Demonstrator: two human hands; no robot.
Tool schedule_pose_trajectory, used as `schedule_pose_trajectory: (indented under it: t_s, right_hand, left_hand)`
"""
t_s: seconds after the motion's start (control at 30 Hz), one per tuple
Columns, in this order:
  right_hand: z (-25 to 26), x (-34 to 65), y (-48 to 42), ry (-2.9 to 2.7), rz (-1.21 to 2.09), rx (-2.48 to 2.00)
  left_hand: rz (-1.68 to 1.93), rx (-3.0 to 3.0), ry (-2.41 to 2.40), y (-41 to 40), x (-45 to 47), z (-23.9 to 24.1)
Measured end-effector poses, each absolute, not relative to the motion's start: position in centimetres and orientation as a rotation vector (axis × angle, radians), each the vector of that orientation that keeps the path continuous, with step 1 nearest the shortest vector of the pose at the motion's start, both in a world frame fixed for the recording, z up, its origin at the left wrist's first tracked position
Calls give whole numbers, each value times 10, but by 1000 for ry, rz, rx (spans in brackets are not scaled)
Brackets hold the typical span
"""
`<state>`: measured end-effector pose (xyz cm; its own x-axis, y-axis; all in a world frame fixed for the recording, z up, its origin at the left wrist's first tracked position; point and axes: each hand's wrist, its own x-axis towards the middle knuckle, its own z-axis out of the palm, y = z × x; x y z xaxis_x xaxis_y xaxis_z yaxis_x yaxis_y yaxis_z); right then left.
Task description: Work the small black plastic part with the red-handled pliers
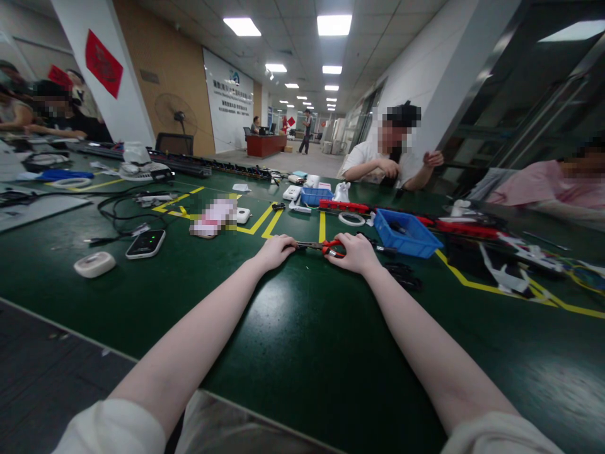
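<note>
Red-and-black handled pliers [334,248] are gripped in my right hand [355,253], their long jaws pointing left toward my other hand. My left hand [276,251] is closed in a pinch right at the tip of the jaws. A small dark piece [299,244] shows between its fingertips and the pliers, too small to name. Both hands are low over the green table [283,328]. Just right of my right hand lie a bundle of black cables [403,276] and a blue bin [407,233].
Left are a phone [213,217] in a pink case, a black-faced device [146,244], a white rounded case [94,264] and black cords [118,205]. A smaller blue bin [316,196] stands behind my hands. A person [392,151] sits across the table; another in pink [543,189] is at right.
</note>
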<state>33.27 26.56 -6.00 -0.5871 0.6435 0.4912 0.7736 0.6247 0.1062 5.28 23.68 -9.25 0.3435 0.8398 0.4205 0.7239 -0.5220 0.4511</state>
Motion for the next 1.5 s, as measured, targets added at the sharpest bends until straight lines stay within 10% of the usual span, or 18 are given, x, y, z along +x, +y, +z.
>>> schedule_pose_trajectory:
  t_s: [1.5]
  right_hand:
    - [-57,332,263,-2501,-305,-1248]
  left_hand:
    - [918,2425,1397,235,55,-90]
